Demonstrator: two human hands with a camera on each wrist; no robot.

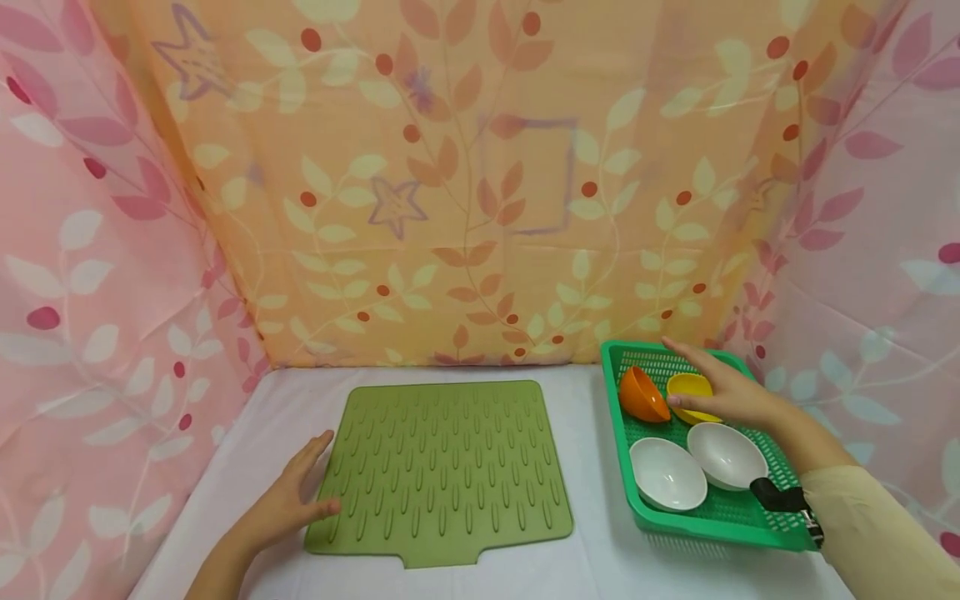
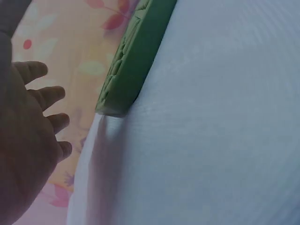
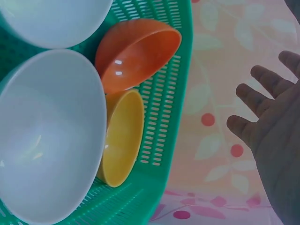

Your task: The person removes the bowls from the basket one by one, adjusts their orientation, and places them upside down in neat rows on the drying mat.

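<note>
A green plastic basket [image 1: 626, 483] at the right holds an orange bowl [image 1: 642, 395], a yellow bowl [image 1: 688, 393] and two white bowls, one front left [image 1: 667, 474] and one beside it [image 1: 727, 456]. My right hand [image 1: 723, 392] hovers over the basket near the yellow bowl, fingers extended and holding nothing. In the right wrist view the orange bowl [image 3: 136, 56] tilts against the basket wall. My left hand [image 1: 288, 496] is at the left edge of a green drying mat [image 1: 442, 467], fingers spread and empty; whether it touches the mat I cannot tell.
A white cloth [image 1: 247, 450] covers the table. Patterned curtains [image 1: 465, 208] stand behind and on both sides. The green mat lies flat in the middle, its short tab toward me, with the basket to its right.
</note>
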